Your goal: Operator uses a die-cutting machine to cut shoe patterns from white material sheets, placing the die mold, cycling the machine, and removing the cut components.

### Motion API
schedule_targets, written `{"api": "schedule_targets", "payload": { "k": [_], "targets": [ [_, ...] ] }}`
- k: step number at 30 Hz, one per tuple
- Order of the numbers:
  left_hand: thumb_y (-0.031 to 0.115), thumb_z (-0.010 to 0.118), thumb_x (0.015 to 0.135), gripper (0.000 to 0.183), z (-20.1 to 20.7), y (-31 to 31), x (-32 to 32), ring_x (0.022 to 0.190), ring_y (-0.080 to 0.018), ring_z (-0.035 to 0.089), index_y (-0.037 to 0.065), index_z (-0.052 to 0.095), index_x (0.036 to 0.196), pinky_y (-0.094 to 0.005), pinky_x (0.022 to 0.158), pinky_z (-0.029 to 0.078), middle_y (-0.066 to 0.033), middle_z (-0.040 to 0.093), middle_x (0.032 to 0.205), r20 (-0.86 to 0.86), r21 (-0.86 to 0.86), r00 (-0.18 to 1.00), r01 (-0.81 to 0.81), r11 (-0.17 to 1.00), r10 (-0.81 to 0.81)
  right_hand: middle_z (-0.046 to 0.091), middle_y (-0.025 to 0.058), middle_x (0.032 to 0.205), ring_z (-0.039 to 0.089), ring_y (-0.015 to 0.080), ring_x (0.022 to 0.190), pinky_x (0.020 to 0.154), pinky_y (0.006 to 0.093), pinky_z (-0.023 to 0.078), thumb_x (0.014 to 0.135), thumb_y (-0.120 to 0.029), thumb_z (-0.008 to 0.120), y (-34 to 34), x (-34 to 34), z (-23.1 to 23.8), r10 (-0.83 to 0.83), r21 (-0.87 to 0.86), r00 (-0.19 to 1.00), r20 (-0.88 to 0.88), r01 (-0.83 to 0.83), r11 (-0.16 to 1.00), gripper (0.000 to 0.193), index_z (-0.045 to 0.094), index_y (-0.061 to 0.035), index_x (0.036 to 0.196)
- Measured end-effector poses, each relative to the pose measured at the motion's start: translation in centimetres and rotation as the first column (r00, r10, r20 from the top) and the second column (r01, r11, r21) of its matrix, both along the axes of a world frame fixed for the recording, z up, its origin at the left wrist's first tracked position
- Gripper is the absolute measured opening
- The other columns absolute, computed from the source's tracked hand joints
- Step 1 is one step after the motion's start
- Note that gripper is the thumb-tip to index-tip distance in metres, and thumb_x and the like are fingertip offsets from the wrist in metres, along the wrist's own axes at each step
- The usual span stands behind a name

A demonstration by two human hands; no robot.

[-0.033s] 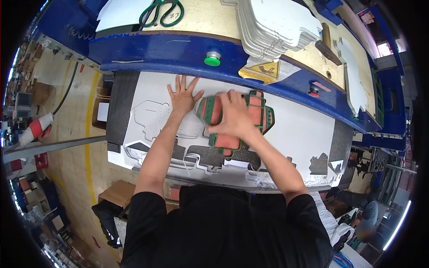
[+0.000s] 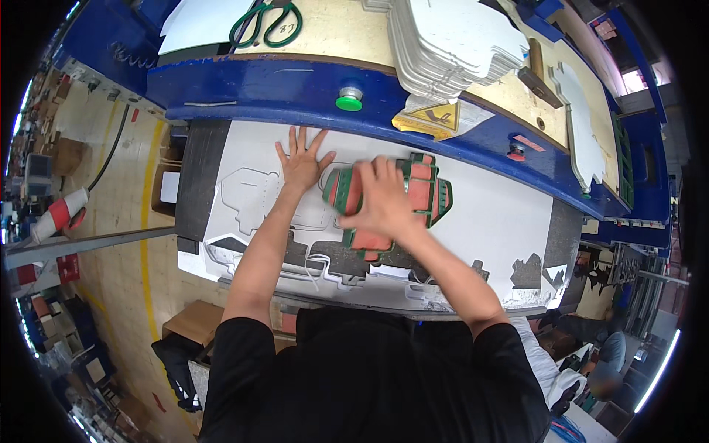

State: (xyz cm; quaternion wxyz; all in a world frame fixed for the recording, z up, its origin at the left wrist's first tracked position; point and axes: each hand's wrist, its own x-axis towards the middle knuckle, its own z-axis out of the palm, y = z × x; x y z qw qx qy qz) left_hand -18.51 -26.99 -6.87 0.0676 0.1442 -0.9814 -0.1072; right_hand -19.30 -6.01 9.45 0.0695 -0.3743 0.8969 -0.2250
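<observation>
My left hand (image 2: 300,170) lies flat with fingers spread on a white sheet (image 2: 495,214). Beside it my right hand (image 2: 385,201) is curved over a cutting die (image 2: 421,193) with green edges and red foam pads. Its fingers and thumb grip the die near its left part, and the hand hides some of the middle. The die sits over the sheet; whether it rests flat or is slightly raised, I cannot tell. Left of my left forearm, a cut outline (image 2: 247,193) shows in the sheet, and another lies partly under that forearm.
Beyond the sheet runs a blue machine beam with a green button (image 2: 349,99) and a red button (image 2: 517,152). On top are stacked white cut pieces (image 2: 458,52), a hammer (image 2: 539,77) and green-handled scissors (image 2: 267,23). Cut scraps (image 2: 325,277) line the near edge.
My right hand has shifted slightly toward me and to the left, with the die's left end moving a little under it. My left hand stays in place on the sheet.
</observation>
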Motion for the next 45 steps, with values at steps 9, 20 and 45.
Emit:
{"api": "schedule_targets", "payload": {
  "k": [9, 20, 45],
  "targets": [
    [0.068, 0.047, 0.089, 0.068, 0.4, -0.6, -1.0, 0.151, -0.0319, 0.004, 0.042, 0.032, 0.149, -0.0666, 0.114, -0.002, -0.0088, 0.014, 0.163, 0.1, 0.109, 0.995, -0.004, 0.994, -0.007, 0.052, 0.0152, 0.114, 0.053, 0.0306, 0.108, 0.097, 0.0426, 0.043, 0.05, -0.03, 0.093, 10.6, 5.5, 4.1, -0.445, -0.495, 0.888, -0.117, 0.336, 0.801, 0.094, 0.044, 0.0019, 0.124],
    [0.009, 0.06, 0.089, 0.02, 5.9, 15.6, 5.3, 0.107, -0.0359, 0.061, 0.007, 0.071, 0.105, -0.0416, 0.096, 0.048, -0.0168, 0.066, 0.115, -0.358, 0.576, 0.908, 0.399, 0.714, -0.219, 0.058, 0.0103, 0.118, 0.062, 0.0257, 0.1, 0.081, 0.0445, 0.058, 0.08, -0.06, 0.064, 34.3, 1.9, 3.4, -0.288, -0.342, 0.275, 0.917, 0.915, -0.215, 0.07, 0.052, -0.0112, 0.128],
    [0.035, 0.092, 0.052, 0.106, 5.0, 25.7, 4.7, 0.15, -0.0388, 0.004, 0.024, 0.043, 0.146, -0.058, 0.119, 0.003, -0.019, 0.011, 0.162, 0.084, 0.395, 0.93, 0.299, 0.868, -0.359, 0.055, 0.0157, 0.122, 0.059, 0.0385, 0.108, 0.087, 0.0445, 0.052, 0.058, -0.026, 0.09, 46.3, 0.4, -7.8, -0.482, 0.098, 0.833, 0.273, 0.474, 0.875, 0.082, 0.05, -0.0094, 0.129]
  ]
}}
